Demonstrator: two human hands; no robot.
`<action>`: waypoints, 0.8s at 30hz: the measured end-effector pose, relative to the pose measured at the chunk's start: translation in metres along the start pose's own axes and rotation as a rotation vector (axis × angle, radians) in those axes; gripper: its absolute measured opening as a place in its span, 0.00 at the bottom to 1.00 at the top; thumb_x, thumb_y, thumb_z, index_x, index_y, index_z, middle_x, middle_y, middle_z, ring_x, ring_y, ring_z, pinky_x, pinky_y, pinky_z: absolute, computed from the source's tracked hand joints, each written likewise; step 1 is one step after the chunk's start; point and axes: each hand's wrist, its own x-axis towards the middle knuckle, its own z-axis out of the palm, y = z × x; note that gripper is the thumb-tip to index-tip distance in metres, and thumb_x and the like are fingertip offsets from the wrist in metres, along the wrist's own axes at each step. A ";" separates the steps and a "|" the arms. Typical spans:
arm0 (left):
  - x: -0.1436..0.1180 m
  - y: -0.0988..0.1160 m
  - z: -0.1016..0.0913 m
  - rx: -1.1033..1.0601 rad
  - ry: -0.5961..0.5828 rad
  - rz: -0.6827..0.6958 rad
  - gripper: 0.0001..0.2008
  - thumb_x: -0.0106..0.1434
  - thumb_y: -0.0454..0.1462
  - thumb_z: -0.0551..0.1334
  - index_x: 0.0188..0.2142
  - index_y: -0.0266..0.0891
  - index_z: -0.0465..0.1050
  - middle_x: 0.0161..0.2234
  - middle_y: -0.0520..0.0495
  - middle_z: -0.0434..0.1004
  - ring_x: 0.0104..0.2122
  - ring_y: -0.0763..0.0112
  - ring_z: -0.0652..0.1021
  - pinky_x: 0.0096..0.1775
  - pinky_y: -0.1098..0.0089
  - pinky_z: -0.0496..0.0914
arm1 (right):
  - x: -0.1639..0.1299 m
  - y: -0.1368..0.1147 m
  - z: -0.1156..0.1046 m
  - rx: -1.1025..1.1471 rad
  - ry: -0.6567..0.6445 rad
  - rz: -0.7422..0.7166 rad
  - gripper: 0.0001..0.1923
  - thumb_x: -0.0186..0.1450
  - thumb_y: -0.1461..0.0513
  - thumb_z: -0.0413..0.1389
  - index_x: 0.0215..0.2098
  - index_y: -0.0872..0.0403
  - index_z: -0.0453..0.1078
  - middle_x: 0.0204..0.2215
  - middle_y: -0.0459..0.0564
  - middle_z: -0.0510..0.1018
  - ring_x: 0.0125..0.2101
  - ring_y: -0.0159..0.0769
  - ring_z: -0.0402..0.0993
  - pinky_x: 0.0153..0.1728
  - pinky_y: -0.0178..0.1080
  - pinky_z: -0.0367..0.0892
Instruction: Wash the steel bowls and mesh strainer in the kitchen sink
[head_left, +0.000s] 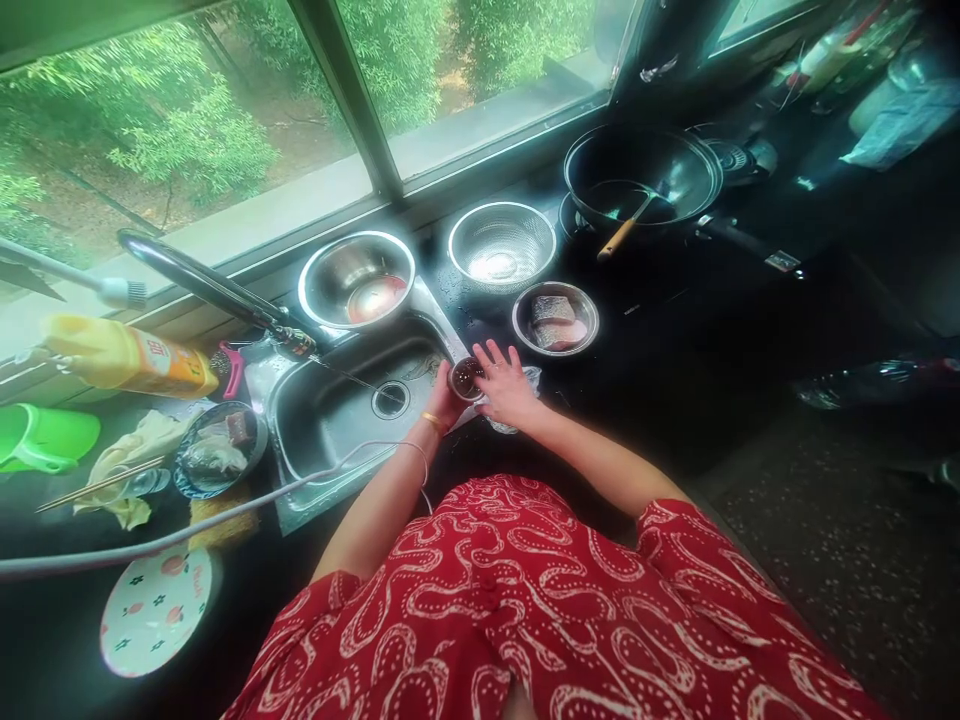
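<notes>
At the right edge of the sink, my left hand [445, 402] is closed around a small round cup [466, 379] with dark brown contents. My right hand [507, 387] is open beside it, fingers spread and pointing away from me, its edge against or very near the cup's rim. Under and beside the right hand lies a crumpled clear plastic bag [531, 378]. Just beyond, a metal bowl [519, 341] contains pieces of fish [556, 322]. What exactly is in the cup is too small to make out.
The sink [322, 400] has a running faucet [217, 290]. Behind stand a steel basin [304, 290], a colander [502, 235] and a wok [600, 205] with a spatula [619, 238]. To the left are a yellow bottle [127, 355], a green container [52, 438] and a white cable [225, 512].
</notes>
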 end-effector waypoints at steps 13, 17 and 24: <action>0.002 0.001 0.018 0.020 -0.012 0.069 0.24 0.72 0.52 0.52 0.43 0.36 0.79 0.41 0.42 0.83 0.50 0.58 0.79 0.53 0.62 0.70 | 0.001 0.006 0.000 0.047 0.043 -0.146 0.27 0.62 0.49 0.65 0.57 0.48 0.74 0.74 0.51 0.42 0.73 0.55 0.31 0.68 0.62 0.21; 0.006 0.002 0.016 0.063 0.036 0.087 0.24 0.70 0.52 0.55 0.39 0.35 0.79 0.38 0.42 0.83 0.48 0.58 0.79 0.52 0.63 0.70 | -0.005 0.019 -0.001 0.039 0.053 -0.180 0.22 0.62 0.51 0.65 0.52 0.48 0.77 0.74 0.49 0.44 0.73 0.55 0.32 0.69 0.61 0.21; 0.008 0.001 0.018 0.078 0.035 0.179 0.23 0.68 0.53 0.58 0.41 0.37 0.79 0.39 0.44 0.83 0.46 0.60 0.80 0.50 0.63 0.71 | 0.000 0.003 0.006 0.082 0.085 -0.153 0.25 0.64 0.48 0.62 0.56 0.48 0.76 0.74 0.51 0.42 0.73 0.56 0.31 0.68 0.61 0.19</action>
